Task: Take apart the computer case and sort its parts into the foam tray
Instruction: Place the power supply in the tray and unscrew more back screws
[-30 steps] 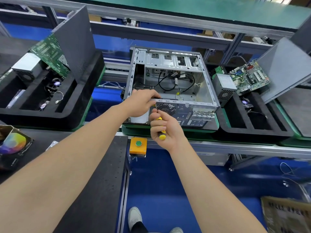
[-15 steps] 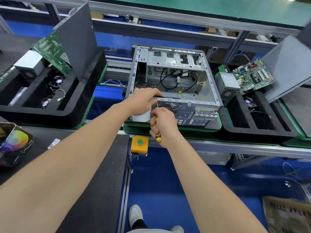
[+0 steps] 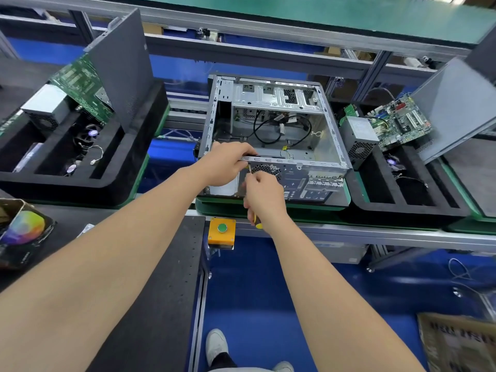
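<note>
The open computer case [image 3: 273,135] is lying on a green pallet [image 3: 222,210], just beside a black foam tray [image 3: 397,213]. The left hand [image 3: 225,165] is gripping its near top rail. The right hand [image 3: 264,194] is clasping a yellow-handled screwdriver [image 3: 256,222], its tip meeting the rear panel beside the fan grille [image 3: 268,169].

Computer case [image 3: 273,135] in the middle — foam trays left [image 3: 80,183] and right [image 3: 408,210].

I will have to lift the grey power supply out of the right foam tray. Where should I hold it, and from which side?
Probably its upper end, from above: the power supply stands in the right foam tray with its top clear of the foam. Avoid its right side, where the motherboard leans close.
</note>
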The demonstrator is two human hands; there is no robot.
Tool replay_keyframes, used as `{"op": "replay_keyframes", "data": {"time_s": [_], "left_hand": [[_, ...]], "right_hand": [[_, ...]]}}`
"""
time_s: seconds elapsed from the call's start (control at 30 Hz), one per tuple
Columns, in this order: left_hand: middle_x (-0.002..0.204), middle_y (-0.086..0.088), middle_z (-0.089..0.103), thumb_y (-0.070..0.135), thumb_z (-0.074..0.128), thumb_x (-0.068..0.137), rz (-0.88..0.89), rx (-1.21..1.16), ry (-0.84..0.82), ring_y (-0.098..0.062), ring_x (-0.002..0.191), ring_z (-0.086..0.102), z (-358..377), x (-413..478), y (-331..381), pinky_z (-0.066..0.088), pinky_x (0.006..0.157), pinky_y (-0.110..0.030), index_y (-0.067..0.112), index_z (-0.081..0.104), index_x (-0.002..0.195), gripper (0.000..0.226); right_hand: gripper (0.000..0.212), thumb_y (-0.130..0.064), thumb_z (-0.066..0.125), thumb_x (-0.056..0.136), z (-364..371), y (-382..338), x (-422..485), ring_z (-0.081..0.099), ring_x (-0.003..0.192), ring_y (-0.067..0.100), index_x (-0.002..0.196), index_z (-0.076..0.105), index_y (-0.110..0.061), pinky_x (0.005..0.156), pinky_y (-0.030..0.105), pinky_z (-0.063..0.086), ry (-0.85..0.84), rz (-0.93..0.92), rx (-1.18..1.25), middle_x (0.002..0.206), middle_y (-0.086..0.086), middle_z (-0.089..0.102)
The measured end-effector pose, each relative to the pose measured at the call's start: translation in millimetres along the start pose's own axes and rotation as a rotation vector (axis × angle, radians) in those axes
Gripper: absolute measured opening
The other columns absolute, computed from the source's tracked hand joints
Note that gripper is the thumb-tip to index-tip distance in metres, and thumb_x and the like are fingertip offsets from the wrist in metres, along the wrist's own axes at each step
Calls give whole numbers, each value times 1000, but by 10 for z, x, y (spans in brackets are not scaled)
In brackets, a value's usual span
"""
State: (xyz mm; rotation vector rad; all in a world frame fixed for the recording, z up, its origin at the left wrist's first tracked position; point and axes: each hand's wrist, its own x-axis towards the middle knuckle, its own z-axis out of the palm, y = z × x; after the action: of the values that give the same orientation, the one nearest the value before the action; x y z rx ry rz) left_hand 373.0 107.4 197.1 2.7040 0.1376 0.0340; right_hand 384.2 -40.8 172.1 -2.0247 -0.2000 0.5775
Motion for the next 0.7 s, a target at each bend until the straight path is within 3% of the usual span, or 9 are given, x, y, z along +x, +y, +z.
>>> {"op": "replay_keyframes", "data": {"time_s": [0.1, 0.27, 0.4, 0.53, 0.7], "left_hand": [[140, 3, 59, 17, 46, 107, -8, 16, 12, -23, 130, 51, 9, -9, 12, 29, 112, -45, 24, 52, 141, 36], [140, 3, 59, 12, 45, 106, -27, 18, 21, -25, 129, 49, 14, 10, 18, 30, 108, -42, 22, 53, 140, 37], [137, 2, 62, 7, 46, 105, -45, 22, 31, -24, 125, 53, 34, 25, 28, 32, 109, -41, 22, 55, 139, 38], [133, 2, 64, 4, 48, 103, -53, 33, 48, -24, 121, 55, 53, 45, 29, 32, 110, -43, 22, 56, 137, 40], [133, 0, 64, 3, 50, 102, -55, 7, 41, -25, 121, 56, 56, 46, 32, 37, 110, -46, 21, 57, 137, 39]], "right_hand": [[32, -27, 40, 105, -85, -56, -9, 44, 36, 21, 97, 66, -10, 39, 24, 38, -237, 288, 543, 58, 4, 54], [28, -29, 41, 113, -109, 56, -53, 50, 44, 8, 97, 59, -14, 42, 20, 46, -574, 459, 1277, 67, -3, 53], [35, -32, 39, 114, -34, 124, -129, 40, 30, 4, 97, 59, -10, 30, 15, 32, -662, 431, 1502, 62, -2, 50], [26, -29, 42, 114, -22, 32, -96, 29, 29, 5, 102, 56, -12, 26, 19, 23, -493, 427, 1274, 58, -1, 47], [24, -21, 34, 108, 66, -38, -74, 34, 37, 16, 110, 55, -9, 37, 26, 31, -166, 196, 411, 63, 9, 56]]}}
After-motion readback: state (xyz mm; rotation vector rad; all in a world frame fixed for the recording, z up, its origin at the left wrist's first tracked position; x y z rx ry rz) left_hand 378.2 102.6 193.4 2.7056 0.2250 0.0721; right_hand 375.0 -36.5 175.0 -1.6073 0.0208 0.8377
